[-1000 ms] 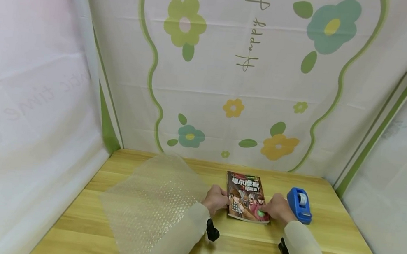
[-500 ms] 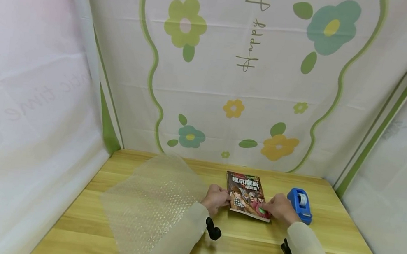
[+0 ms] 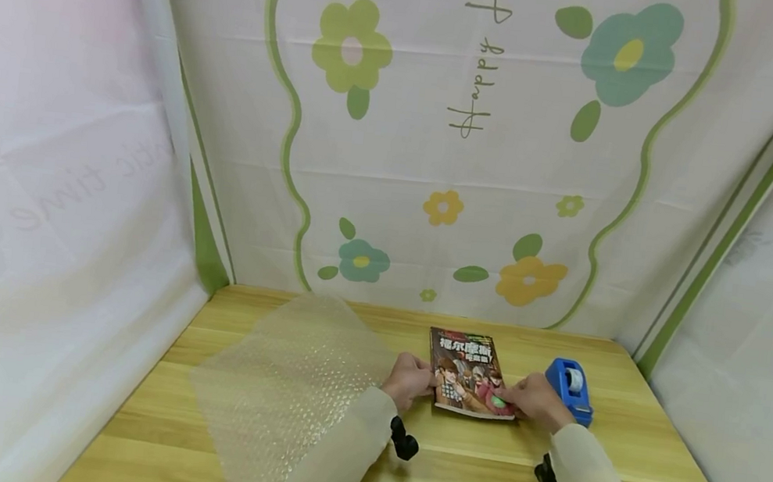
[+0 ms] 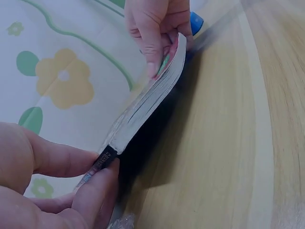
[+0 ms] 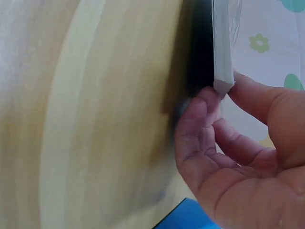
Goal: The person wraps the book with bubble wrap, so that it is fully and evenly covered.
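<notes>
A book (image 3: 464,361) was pinched from both sides.
It lay between the grips, near the surface's (image 3: 460,480) far edge: left hand (image 3: 409,381) pinching its spine, right hand (image 3: 539,401) its opposite edge.

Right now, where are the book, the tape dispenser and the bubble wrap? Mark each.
Book (image 3: 463,368): head view, on the middle of its front cover.
Tape dispenser (image 3: 570,398): head view, on its blue body, just below the tape roll.
Bubble wrap (image 3: 303,366): head view, on the sheet's uncovered middle, above the sleeve.
</notes>
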Motion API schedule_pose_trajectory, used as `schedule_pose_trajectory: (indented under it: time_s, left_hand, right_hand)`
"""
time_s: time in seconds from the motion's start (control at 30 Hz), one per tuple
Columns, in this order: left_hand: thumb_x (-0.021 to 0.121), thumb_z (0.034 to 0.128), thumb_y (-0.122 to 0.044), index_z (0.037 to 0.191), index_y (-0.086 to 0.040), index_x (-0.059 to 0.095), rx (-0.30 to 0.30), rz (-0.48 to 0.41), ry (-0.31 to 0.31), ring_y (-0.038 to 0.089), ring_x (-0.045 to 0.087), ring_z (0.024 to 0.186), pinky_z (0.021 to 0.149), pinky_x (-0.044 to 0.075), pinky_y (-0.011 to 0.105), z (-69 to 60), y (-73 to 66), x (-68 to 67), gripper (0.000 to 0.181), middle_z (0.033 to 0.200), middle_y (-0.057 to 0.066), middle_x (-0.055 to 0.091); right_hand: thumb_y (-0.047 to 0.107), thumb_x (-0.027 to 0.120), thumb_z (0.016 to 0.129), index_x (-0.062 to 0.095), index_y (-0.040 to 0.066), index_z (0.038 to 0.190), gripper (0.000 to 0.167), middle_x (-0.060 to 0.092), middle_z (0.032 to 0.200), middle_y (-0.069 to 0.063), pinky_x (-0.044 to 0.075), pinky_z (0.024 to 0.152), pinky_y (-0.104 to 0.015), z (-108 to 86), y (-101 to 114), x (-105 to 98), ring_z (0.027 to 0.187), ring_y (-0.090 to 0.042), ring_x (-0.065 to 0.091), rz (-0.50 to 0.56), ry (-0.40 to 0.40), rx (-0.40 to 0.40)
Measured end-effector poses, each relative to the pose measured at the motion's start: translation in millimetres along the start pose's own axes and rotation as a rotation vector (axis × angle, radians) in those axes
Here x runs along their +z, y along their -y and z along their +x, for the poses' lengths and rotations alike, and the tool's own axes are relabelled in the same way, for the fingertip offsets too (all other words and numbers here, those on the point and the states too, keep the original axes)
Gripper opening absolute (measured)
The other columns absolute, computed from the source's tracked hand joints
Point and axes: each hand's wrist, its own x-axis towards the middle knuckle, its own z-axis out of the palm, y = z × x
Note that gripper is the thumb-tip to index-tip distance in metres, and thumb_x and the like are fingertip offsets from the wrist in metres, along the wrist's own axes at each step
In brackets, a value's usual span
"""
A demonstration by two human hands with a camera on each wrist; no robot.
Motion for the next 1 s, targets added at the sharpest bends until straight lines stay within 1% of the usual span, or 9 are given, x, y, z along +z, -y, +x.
schedule_pose_trajectory:
  time_s: [0.17,0.23,0.3,0.4,0.47,0.57,0.7,0.87,1.0]
  left_hand:
    - [0.071,0.0943,0.006,0.131,0.008,0.063,0.015,0.043,-0.013,0.036,0.075,0.108,0.092,0.065,0.045,-0.7,1.3,-0.5,0.037,0.132,0.026,0.064]
    - [0.070,0.0951,0.006,0.129,0.007,0.064,0.017,0.050,-0.021,0.034,0.075,0.104,0.090,0.066,0.043,-1.0,1.0,-1.2,0.035,0.130,0.024,0.065]
    - [0.069,0.0960,0.006,0.128,0.007,0.065,0.022,0.061,-0.028,0.030,0.075,0.100,0.087,0.066,0.042,-1.8,-0.5,-2.1,0.032,0.126,0.022,0.067]
    - [0.066,0.0980,0.005,0.128,0.006,0.065,0.030,0.065,-0.036,0.026,0.075,0.096,0.086,0.066,0.041,-2.8,-3.9,-3.2,0.030,0.123,0.020,0.068]
    - [0.065,0.0970,0.005,0.126,0.006,0.067,0.042,0.072,-0.040,0.024,0.075,0.093,0.083,0.066,0.039,-1.3,-5.8,-4.3,0.029,0.120,0.018,0.069]
    - [0.067,0.0947,0.006,0.122,0.005,0.068,0.063,0.090,-0.043,0.022,0.073,0.092,0.078,0.065,0.036,2.0,-8.7,-6.3,0.027,0.113,0.015,0.069]
    - [0.072,0.0899,0.010,0.117,0.005,0.069,0.087,0.104,-0.049,0.021,0.070,0.090,0.074,0.064,0.033,2.9,-13.4,-9.9,0.028,0.106,0.014,0.070]
    - [0.072,0.0854,0.015,0.116,0.007,0.068,0.108,0.078,-0.055,0.020,0.069,0.089,0.076,0.065,0.031,-3.5,-19.8,-15.5,0.032,0.105,0.016,0.071]
    - [0.072,0.0856,0.015,0.117,0.009,0.068,0.123,0.068,-0.044,0.024,0.072,0.095,0.081,0.066,0.036,-9.5,-25.3,-22.1,0.032,0.108,0.019,0.072]
  right_hand:
    - [0.020,0.069,0.103,0.046,0.014,0.057,0.053,0.036,0.052,0.006,0.034,0.053,-0.024,0.6,-3.7,2.5,0.049,-0.009,0.034,0.019,-0.012,-0.020]
    - [0.020,0.069,0.104,0.046,0.014,0.057,0.052,0.038,0.053,0.006,0.033,0.052,-0.023,0.8,-4.0,3.6,0.050,-0.010,0.035,0.013,-0.026,-0.029]
    - [0.019,0.068,0.104,0.053,0.012,0.060,0.047,0.044,0.055,0.005,0.034,0.052,-0.023,0.7,-3.7,4.5,0.052,-0.010,0.039,0.017,-0.044,-0.036]
    - [0.019,0.068,0.104,0.065,0.007,0.069,0.037,0.054,0.061,0.002,0.035,0.050,-0.023,1.0,-2.8,5.2,0.056,-0.011,0.045,0.020,-0.081,-0.059]
    - [0.019,0.068,0.104,0.071,0.004,0.078,0.030,0.060,0.066,0.001,0.036,0.050,-0.023,0.5,-1.7,4.8,0.059,-0.012,0.048,0.029,-0.098,-0.074]
    - [0.022,0.069,0.104,0.075,0.001,0.091,0.026,0.066,0.074,-0.002,0.038,0.050,-0.023,-1.1,-0.3,4.0,0.064,-0.013,0.052,0.043,-0.110,-0.095]
    - [0.028,0.073,0.101,0.076,0.000,0.103,0.028,0.073,0.086,-0.006,0.045,0.054,-0.024,-4.7,2.5,4.4,0.072,-0.015,0.059,0.051,-0.126,-0.112]
    - [0.028,0.077,0.099,0.075,-0.001,0.105,0.029,0.076,0.095,-0.009,0.053,0.060,-0.025,-11.1,8.2,7.1,0.081,-0.016,0.064,0.056,-0.153,-0.141]
    - [0.030,0.078,0.098,0.075,0.000,0.107,0.031,0.076,0.100,-0.010,0.056,0.063,-0.024,-16.8,13.9,8.6,0.084,-0.016,0.066,0.070,-0.171,-0.135]
